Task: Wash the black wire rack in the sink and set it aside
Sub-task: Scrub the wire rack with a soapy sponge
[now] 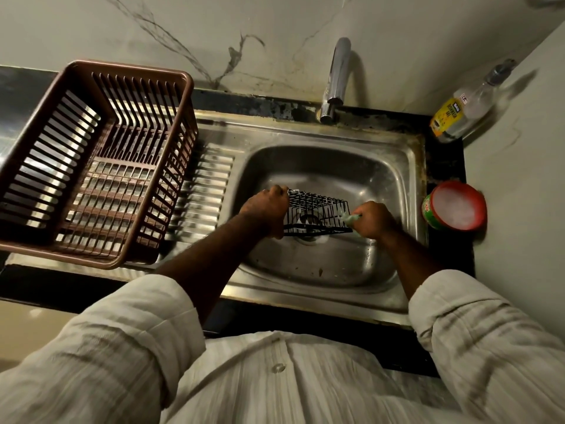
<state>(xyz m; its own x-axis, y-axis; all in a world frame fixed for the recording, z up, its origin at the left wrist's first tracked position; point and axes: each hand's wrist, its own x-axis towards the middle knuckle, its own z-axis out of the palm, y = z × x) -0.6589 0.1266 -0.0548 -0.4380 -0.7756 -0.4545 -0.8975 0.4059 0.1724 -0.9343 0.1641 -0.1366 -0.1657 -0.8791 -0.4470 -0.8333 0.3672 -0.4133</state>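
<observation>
Seen from above, a person in a pale shirt with rolled sleeves (131, 325) stood at a stainless-steel sink (336, 137); both forearms reached down into the basin. The black wire rack (318, 208) was held tilted above the drain (312, 237), near the middle of the basin, clear of the bottom as far as could be told. The left hand (269, 209) gripped the rack's left end, fingers curled tightly round the wires, with the knuckles uppermost; the right hand (374, 220) was closed round a pale green scrubber (347, 218), which touched the rack's right edge; the fingers hid most of the scrubber.

A curved chrome tap (337, 75) stood behind the basin; whether water ran from it could not be told. To the left, a brown slatted plastic dish basket (134, 67) sat on the ribbed drainboard (211, 185), well apart from the rack. On the black counter (446, 166) to the right, a round green tub with a red rim (455, 206) held white foamy soap, just beside the sink's edge; farther back, in the corner, a clear dishwash gel bottle with a yellow label (467, 108) leaned against the marbled wall (183, 26).
</observation>
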